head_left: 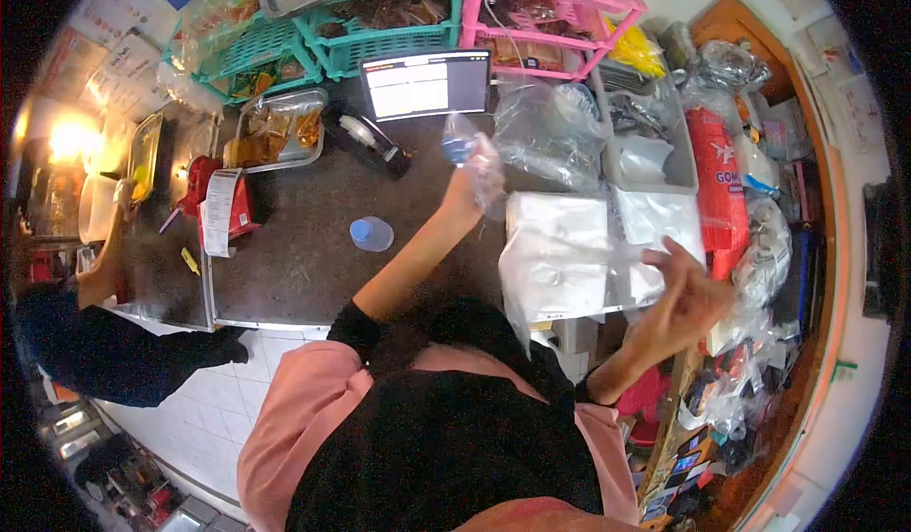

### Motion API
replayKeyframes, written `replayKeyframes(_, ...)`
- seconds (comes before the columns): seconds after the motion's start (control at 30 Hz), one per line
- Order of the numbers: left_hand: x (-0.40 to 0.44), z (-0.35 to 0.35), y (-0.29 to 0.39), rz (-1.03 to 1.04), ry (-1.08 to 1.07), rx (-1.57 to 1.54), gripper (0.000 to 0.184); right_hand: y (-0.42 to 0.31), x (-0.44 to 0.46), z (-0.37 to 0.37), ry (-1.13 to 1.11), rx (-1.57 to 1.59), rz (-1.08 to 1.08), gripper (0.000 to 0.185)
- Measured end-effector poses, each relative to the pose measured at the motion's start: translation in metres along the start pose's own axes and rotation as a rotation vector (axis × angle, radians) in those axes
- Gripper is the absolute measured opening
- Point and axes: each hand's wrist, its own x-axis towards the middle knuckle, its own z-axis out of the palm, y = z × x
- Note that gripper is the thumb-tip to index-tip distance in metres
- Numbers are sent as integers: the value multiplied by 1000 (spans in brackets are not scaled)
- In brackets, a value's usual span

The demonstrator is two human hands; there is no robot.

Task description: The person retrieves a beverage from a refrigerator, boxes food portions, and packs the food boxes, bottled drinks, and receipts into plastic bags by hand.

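Observation:
My left hand (477,179) is raised over the dark counter with its fingers closed round a small clear bottle with a blue part (457,143). Crinkled clear plastic covers or clings to that hand; I cannot tell if it is a glove. A second clear bottle with a blue cap (372,234) is on the counter, left of my forearm. At the right, my right hand (688,290) is blurred, its fingertips at the end of a thin, smeared plastic bag (579,249). This bag stretches over a stack of white plastic bags (558,217), one side hanging past the counter's front edge.
A tablet (427,84) stands at the back beside a black tape dispenser (365,141). Left are a tray of food (275,129) and a red receipt printer (228,205). Green (384,29) and pink baskets (536,19) line the back. A co-worker's dark sleeve (114,347) shows at left.

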Motion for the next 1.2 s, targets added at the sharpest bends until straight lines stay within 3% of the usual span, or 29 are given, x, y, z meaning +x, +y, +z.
replayKeyframes(0.07, -13, 42, 0, -130, 136, 25, 25, 24, 1, 14, -295, 17, 135, 20)
replayKeyframes(0.1, -6, 26, -2, -218, -100, -9, 36, 42, -7, 23, -243, 42, 305, 28)
replayKeyframes(0.13, -5, 11, -6, -201, -86, -11, 36, 53, -12, 31, -287, 68, 326, 28)
replayKeyframes(0.2, -30, 32, 7, -426, -164, 75, 42, 80, -20, 44, -262, 117, 526, 21)
replayKeyframes(0.23, -39, 32, 7, -414, -155, 76, 42, 86, -26, 54, -270, -2, 469, 19)
replayKeyframes(0.27, -49, 33, 5, -360, -311, 302, 48, 89, -31, 65, -275, -121, 409, 17)
replayKeyframes(0.3, -55, 32, 4, -308, -465, 528, 58, 108, -38, 74, -305, -275, 107, 19)
replayKeyframes(0.33, -57, 24, -3, -310, -458, 528, 58, 120, -48, 77, -363, -168, 255, 21)
replayKeyframes(0.4, -58, 18, -12, 55, -425, 1081, 74, 128, -51, 89, -340, 37, 471, 24)
replayKeyframes(0.43, -60, 13, -13, -268, -272, 799, 73, 131, -48, 88, -324, 22, 478, 24)
replayKeyframes(0.53, -50, -1, -3, -326, -94, 783, 50, 142, -30, 78, -257, 120, 627, 28)
replayKeyframes(0.63, -24, 7, 17, -139, -260, 974, 44, 143, -18, 72, -327, 46, 495, 33)
replayKeyframes(0.67, -10, 1, 22, 82, -234, 1312, 52, 147, -14, 68, -331, 45, 485, 33)
replayKeyframes(0.73, 13, 49, 60, 112, -136, 1545, 72, 163, -9, 58, -174, 273, 660, 42)
replayKeyframes(0.77, 37, 50, 75, 189, -145, 1723, 82, 178, -6, 49, -185, 201, 716, 51)
replayKeyframes(0.8, 60, 59, 86, 469, -136, 1659, 89, 195, -6, 38, -218, 51, 634, 54)
replayKeyframes(0.83, 80, 85, 101, 616, -59, 1719, 78, 183, -2, 41, -218, -24, 607, 52)
replayKeyframes(0.87, 107, 109, 117, 742, -9, 1765, 79, 171, 1, 40, -214, -107, 582, 50)
replayKeyframes(0.9, 125, 145, 134, 741, 118, 1930, 78, 186, -7, 33, -325, -260, 469, 47)
replayKeyframes(0.93, 141, 177, 149, 848, 79, 1924, 70, 201, -15, 25, -430, -421, 358, 44)
replayKeyframes(0.97, 162, 201, 161, 950, 42, 1910, 63, 184, -17, 26, -449, -426, 528, 40)
replayKeyframes(1.03, 227, 229, 187, 1169, -116, 1857, 66, 203, -34, 17, -505, -375, 662, 27)
replayKeyframes(1.1, 233, 268, 192, 941, 182, 2210, 87, 199, -39, 13, -517, -274, 718, 26)
replayKeyframes(1.13, 230, 275, 186, 943, 185, 2205, 87, 196, -42, 9, -489, -147, 738, 27)
replayKeyframes(1.2, 219, 279, 173, 1260, 522, 2389, 91, 193, -42, 1, -462, -28, 760, 30)
